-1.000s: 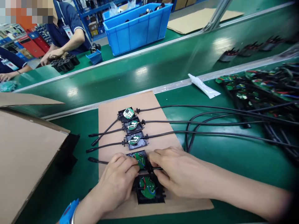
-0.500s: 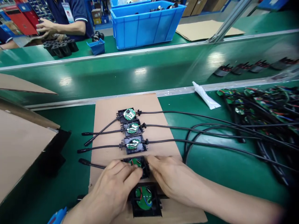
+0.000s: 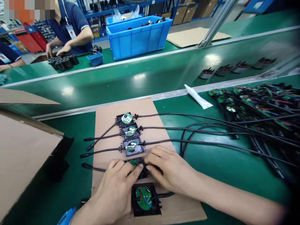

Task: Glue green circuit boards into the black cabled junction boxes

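My left hand (image 3: 117, 187) grips a black plastic case (image 3: 143, 174) from the left, its thumb and fingertips around the green circuit board (image 3: 134, 162) inside. At the case's right edge, my right hand (image 3: 167, 170) has its fingertips closed in, covering the spot where a cable would come out. A short black lead (image 3: 93, 168) runs out on the left. Just in front lies another black case (image 3: 147, 211) with a green board and red and blue wires. Beyond my hands, several open cases (image 3: 134, 150) with boards and black cables stand in a row.
Cardboard (image 3: 154, 109) lies under the cases. A white tube (image 3: 198, 97) rests behind, and a heap of cabled boards (image 3: 264, 106) fills the right. A cardboard box (image 3: 25, 156) stands at left. Across the bench are a blue bin (image 3: 138, 40) and a co-worker (image 3: 75, 34).
My right hand's fingers have lifted and bent more at the case's right edge. My left hand stays on the case. The camera view has shifted, and the co-worker's hands have lowered onto black parts.
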`<state>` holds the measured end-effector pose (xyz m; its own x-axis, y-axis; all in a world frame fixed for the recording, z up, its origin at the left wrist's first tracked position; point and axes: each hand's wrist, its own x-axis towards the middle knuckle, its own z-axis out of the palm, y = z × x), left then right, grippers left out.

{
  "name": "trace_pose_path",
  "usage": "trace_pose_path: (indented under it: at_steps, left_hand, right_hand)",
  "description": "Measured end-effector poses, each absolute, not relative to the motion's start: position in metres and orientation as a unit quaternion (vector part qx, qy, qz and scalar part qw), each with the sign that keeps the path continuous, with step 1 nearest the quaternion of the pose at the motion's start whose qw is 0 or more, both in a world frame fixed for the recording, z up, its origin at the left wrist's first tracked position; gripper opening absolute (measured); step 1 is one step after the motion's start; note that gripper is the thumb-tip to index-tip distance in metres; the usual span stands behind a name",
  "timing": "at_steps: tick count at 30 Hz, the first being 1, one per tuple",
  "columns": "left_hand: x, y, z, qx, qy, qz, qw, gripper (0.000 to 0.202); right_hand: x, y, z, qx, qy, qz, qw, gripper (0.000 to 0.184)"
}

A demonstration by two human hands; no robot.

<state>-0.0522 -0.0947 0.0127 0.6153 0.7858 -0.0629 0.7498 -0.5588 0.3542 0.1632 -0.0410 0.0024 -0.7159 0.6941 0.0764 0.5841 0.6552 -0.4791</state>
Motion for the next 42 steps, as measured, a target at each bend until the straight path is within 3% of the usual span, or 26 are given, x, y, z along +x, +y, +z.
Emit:
trace_pose_path:
  at_steps: [5, 11, 15, 19, 25, 34, 42]
  left_hand:
    - [-0.039, -0.098, 0.012, 0.888, 0.444, 0.027, 0.118, 0.055]
    - [-0.046, -0.095, 0.021, 0.875, 0.445, 0.115, 0.152, 0.047]
    - [-0.077, -0.071, 0.018, 0.806, 0.533, 0.224, 0.129, 0.027]
    - [-0.096, -0.049, 0.007, 0.791, 0.582, 0.157, 0.101, 0.005]
    - [-0.095, -0.056, 0.018, 0.788, 0.55, 0.197, 0.195, 0.013]
    - [-0.077, -0.045, 0.02, 0.814, 0.556, 0.068, 0.153, 0.022]
    - [-0.077, -0.037, 0.019, 0.8, 0.566, 0.082, 0.184, 0.018]
  right_hand:
    - [0.16, -0.048, -0.015, -0.312, -0.919, 0.153, 0.187, 0.03]
    - [0.164, -0.029, 0.001, -0.27, -0.932, 0.202, 0.132, 0.029]
    - [0.166, -0.001, 0.01, -0.309, -0.915, 0.184, 0.181, 0.027]
    - [0.165, 0.013, -0.001, -0.363, -0.896, 0.196, 0.166, 0.016]
    - [0.173, 0.002, 0.014, -0.335, -0.892, 0.246, 0.177, 0.017]
    - [0.155, 0.006, 0.044, -0.318, -0.935, 0.152, 0.037, 0.017]
    - [0.137, 0.019, 0.042, -0.311, -0.936, 0.161, -0.025, 0.019]
